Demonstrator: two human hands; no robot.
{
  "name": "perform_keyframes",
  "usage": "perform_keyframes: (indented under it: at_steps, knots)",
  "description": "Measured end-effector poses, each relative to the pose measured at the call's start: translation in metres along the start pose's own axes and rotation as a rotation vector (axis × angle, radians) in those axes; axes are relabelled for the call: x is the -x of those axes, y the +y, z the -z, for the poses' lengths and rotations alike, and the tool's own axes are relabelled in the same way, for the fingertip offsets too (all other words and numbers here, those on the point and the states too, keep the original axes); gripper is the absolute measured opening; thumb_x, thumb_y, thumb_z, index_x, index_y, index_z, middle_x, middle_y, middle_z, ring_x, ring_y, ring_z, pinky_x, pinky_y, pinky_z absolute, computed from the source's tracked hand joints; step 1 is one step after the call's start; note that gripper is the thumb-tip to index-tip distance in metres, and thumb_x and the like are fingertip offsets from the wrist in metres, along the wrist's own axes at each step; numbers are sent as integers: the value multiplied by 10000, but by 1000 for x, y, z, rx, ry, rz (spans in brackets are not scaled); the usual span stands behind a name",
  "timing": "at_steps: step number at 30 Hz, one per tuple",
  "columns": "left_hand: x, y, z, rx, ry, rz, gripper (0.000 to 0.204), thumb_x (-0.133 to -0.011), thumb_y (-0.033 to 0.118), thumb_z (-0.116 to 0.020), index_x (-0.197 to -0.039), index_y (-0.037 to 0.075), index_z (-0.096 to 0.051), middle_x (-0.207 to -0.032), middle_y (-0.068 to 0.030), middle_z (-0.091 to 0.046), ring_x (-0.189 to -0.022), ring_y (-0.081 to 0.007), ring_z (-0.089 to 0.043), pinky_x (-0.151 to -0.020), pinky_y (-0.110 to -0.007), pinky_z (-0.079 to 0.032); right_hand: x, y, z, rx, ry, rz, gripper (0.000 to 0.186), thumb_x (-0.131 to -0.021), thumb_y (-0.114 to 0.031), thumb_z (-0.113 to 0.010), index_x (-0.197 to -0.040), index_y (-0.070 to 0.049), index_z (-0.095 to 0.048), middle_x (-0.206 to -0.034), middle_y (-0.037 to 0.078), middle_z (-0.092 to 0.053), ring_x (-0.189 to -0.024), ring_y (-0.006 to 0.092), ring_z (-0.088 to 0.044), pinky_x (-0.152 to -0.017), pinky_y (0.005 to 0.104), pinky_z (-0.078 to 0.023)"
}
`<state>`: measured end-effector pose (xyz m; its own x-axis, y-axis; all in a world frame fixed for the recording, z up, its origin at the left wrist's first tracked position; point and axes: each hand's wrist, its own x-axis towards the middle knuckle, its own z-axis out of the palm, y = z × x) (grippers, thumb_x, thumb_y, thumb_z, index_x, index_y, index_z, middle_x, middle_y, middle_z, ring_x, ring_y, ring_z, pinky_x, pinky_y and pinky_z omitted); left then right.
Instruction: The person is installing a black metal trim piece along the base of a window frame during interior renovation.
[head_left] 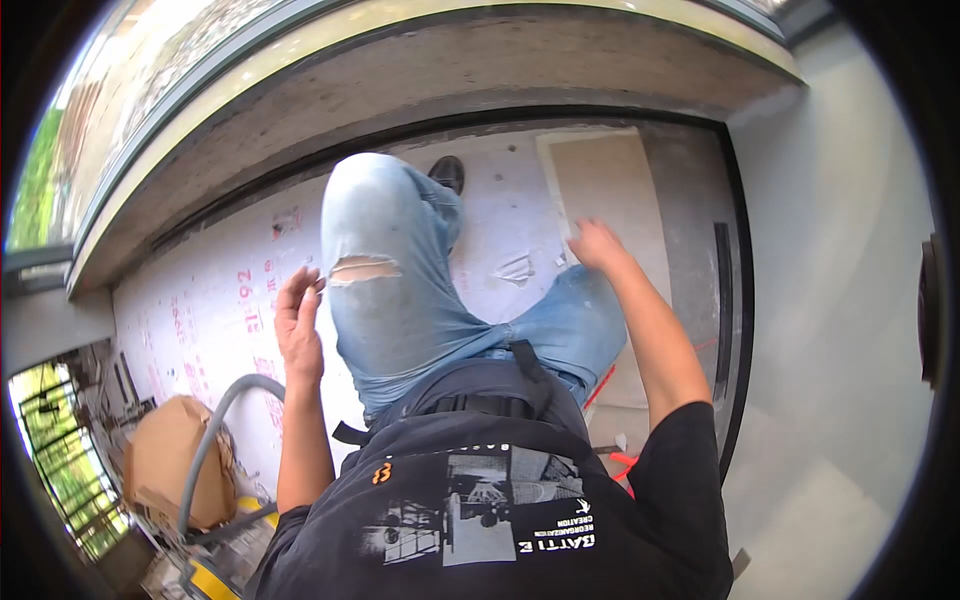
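Nr 2 jeans legs (368,215) (1 ripped): 1 L hand (299,328), 1 R hand (598,246), can't tell either grip.

The grey floor (690,185) is mostly covered by a big white sheet (215,330) with red print. To its right, a long beige sheet (615,180) is laid flat. A black shoe (447,172) is planted near the far edge. Small pale scraps or marks (515,269) are seen in the middle. Brown cardboard (178,465) is placed at the lower left.
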<state>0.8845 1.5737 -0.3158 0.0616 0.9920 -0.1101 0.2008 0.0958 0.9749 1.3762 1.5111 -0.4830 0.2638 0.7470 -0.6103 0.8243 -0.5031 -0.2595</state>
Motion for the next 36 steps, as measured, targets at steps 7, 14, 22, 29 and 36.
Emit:
perform_keyframes:
  at_steps: [7,14,22,29,36]
  knots:
    - [2,3,-39,53,-19,-145,389,-1072,216,-483,-1374,-26,-519,-1326,-142,-596,-1220,-211,-551,-1071,-326,-407,36,100,-121,-91,354,-43,566,-960,-434,-568,-1328,-6,-605,-1389,248,-565,-1299,414,-519,-1121,461,-381]
    - [5,-23,-5,4,-76,-84,396,-1069,261,-497,-1369,6,-538,-1261,-128,-638,-1172,-191,-583,-1027,-312,-440,29,83,-116,-90,307,-62,558,-947,-408,-581,-1314,12,-612,-1364,255,-585,-1279,415,-545,-1112,461,-397]
    - [164,-265,135,-437,126,595,448,-926,287,-623,-1241,-30,-647,-1248,-243,-664,-1169,-354,-639,-1003,-408,-498,21,32,-94,62,271,140,484,-955,-338,-574,-1274,22,-634,-1305,241,-622,-1218,406,-584,-1068,468,-434]
    - [298,-247,210,96,230,1025,480,-917,260,-646,-1351,66,-577,-1141,-46,-649,-942,-156,-633,-706,-272,-483,-16,-29,-82,-123,232,299,455,-949,-322,-571,-1236,19,-664,-1247,254,-657,-1167,396,-623,-1029,449,-469]
    - [201,-276,302,48,514,795,444,-886,187,-622,-1287,-3,-608,-1062,-103,-671,-874,-201,-665,-645,-289,-477,3,-90,-74,-74,369,388,427,-942,-257,-594,-1245,38,-648,-1248,261,-639,-1153,371,-633,-1006,428,-484]
